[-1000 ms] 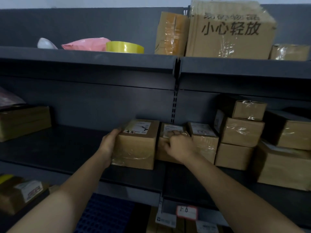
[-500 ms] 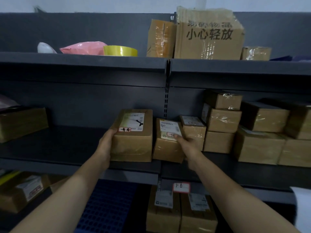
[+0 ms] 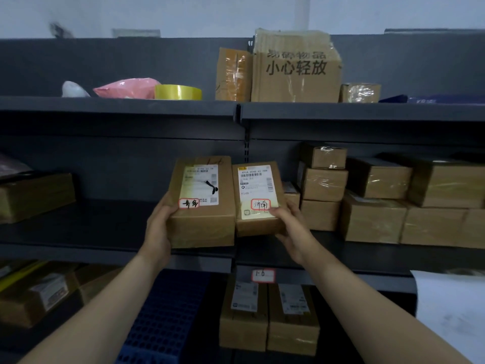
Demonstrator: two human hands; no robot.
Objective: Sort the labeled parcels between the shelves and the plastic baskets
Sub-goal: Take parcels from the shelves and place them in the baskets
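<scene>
My left hand (image 3: 157, 229) grips the left side of a brown parcel (image 3: 202, 224) with a white label and a red-framed handwritten tag. My right hand (image 3: 291, 227) holds a narrower brown parcel (image 3: 256, 224) with a barcode label and its own red-framed tag. Both parcels are tilted up with their labels facing me, side by side, in front of the middle shelf (image 3: 118, 253). A blue plastic basket (image 3: 162, 319) sits below, between my forearms.
Several taped cardboard boxes (image 3: 375, 222) are stacked on the middle shelf to the right. The top shelf carries a large printed carton (image 3: 296, 72), a yellow tape roll (image 3: 178, 92) and a pink bag (image 3: 126, 88). Two labeled parcels (image 3: 267, 319) stand below a "1-6" tag (image 3: 263, 275).
Both parcels have been lifted off the middle shelf and tilted toward me, so their labels now face the camera. My view has pulled back from the shelf.
</scene>
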